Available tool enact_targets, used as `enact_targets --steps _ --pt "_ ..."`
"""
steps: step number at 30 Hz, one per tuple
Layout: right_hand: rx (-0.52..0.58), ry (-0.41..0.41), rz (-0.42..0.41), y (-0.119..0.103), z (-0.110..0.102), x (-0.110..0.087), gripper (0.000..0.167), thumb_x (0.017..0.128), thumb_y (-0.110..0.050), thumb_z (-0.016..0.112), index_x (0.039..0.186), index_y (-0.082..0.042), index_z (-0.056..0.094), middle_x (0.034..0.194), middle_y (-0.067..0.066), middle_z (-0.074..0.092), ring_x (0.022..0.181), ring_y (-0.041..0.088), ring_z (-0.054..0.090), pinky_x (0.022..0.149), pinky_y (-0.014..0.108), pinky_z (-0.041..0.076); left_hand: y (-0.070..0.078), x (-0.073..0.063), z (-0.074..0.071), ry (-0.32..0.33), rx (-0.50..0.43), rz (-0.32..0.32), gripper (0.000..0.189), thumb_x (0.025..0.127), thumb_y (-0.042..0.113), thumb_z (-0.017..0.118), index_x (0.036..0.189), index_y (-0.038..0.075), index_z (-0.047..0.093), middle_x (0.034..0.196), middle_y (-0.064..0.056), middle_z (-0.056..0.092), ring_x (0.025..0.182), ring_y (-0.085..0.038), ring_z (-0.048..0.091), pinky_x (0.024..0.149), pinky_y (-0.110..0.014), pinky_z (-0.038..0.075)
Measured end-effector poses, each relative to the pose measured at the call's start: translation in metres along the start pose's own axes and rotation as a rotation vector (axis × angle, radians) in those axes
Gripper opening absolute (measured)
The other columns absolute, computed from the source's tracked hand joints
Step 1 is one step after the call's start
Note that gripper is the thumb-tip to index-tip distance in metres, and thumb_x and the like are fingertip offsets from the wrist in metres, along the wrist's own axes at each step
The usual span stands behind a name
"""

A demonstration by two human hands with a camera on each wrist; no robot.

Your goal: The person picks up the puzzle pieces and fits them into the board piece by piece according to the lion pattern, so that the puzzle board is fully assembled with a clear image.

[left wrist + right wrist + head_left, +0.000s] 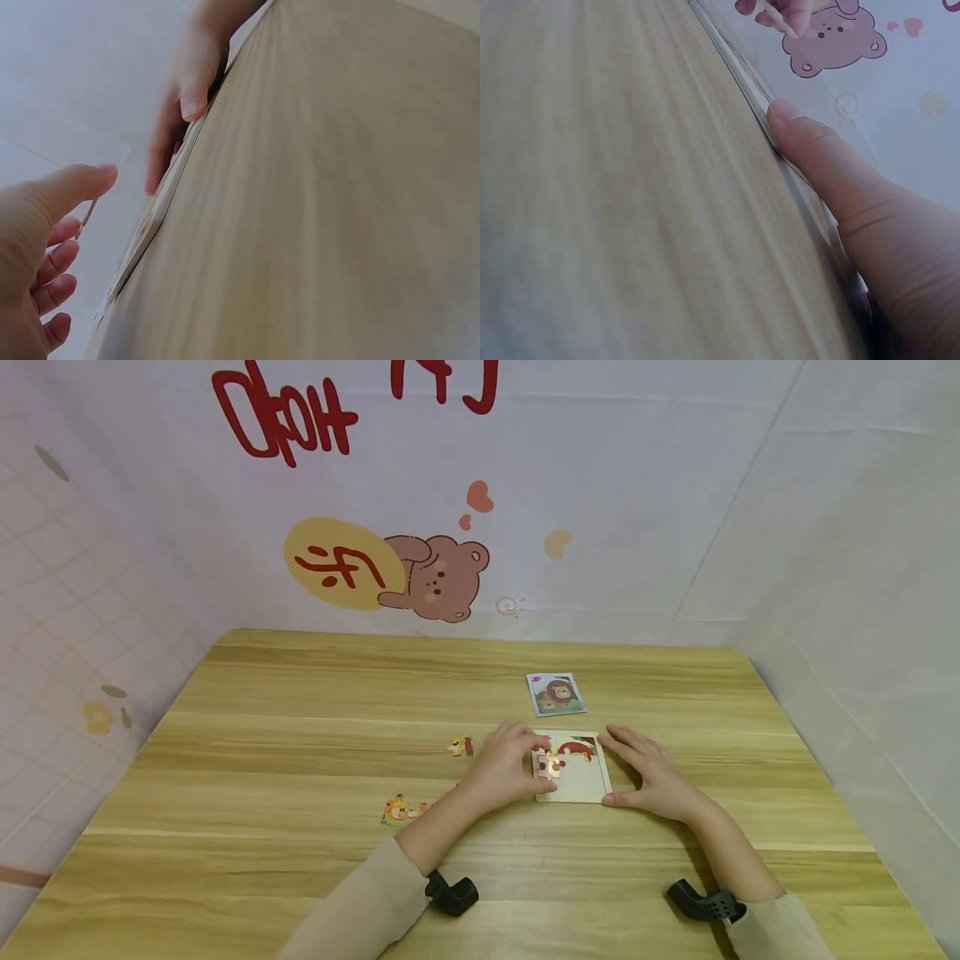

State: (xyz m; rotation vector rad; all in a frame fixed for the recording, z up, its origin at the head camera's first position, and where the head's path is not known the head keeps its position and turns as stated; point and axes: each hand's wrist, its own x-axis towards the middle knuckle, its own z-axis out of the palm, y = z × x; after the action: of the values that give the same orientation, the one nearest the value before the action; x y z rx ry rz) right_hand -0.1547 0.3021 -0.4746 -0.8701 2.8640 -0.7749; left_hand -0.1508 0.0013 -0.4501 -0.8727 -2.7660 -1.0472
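A shallow puzzle board [585,789] with a pale raised rim lies on the table in front of me. A red-brown picture piece [576,750] sits along its top. My left hand [504,764] is at the board's left side and pinches a puzzle piece [86,217], seen edge-on in the left wrist view, above the board. In the head view, light-coloured picture pieces [551,766] show between its thumb and fingers. My right hand [656,777] holds the board's right side, thumb at the near corner and fingers at the far corner. The right wrist view has the thumb [817,150] against the rim.
A lion picture card [556,695] lies just beyond the board. Left of my left hand are a small yellow and red piece [460,746] and, nearer, some colourful pieces [401,811], partly hidden by the forearm. Behind the wooden table [300,860] hangs a printed white cloth [615,460].
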Motion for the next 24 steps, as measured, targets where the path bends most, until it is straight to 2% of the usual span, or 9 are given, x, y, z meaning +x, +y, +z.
enact_targets --steps 12,19,24 --pt "0.012 0.004 -0.011 0.0 0.0 -0.002 0.092 0.074 -0.048 0.079 0.149 -0.016 0.037 0.155 0.014 0.022 0.139 0.04 0.014 0.103 0.064 0.011 0.009 0.017 0.024 -0.011 0.063 -0.025 0.052 0.071 0.047 0.082 0.113 0.019 0.069 0.106 0.006 0.054 0.102 -0.012 0.045 0.085 -0.032 0.038" --pt "0.006 -0.001 -0.005 0.001 0.0 -0.002 0.091 0.074 -0.048 0.079 0.149 -0.017 0.037 0.155 0.013 0.022 0.14 0.04 0.014 0.102 0.065 0.012 0.012 0.021 0.031 -0.013 0.059 -0.036 0.052 0.071 0.046 0.082 0.113 0.018 0.069 0.105 0.006 0.053 0.097 -0.012 0.044 0.084 -0.03 0.036" --pt "0.005 -0.004 0.002 0.002 0.0 -0.002 0.091 0.074 -0.048 0.079 0.149 -0.017 0.036 0.155 0.012 0.022 0.14 0.039 0.014 0.102 0.065 0.012 0.011 0.025 0.034 -0.032 0.082 -0.06 0.053 0.072 0.047 0.081 0.115 0.019 0.068 0.108 0.005 0.053 0.101 -0.013 0.044 0.087 -0.032 0.036"
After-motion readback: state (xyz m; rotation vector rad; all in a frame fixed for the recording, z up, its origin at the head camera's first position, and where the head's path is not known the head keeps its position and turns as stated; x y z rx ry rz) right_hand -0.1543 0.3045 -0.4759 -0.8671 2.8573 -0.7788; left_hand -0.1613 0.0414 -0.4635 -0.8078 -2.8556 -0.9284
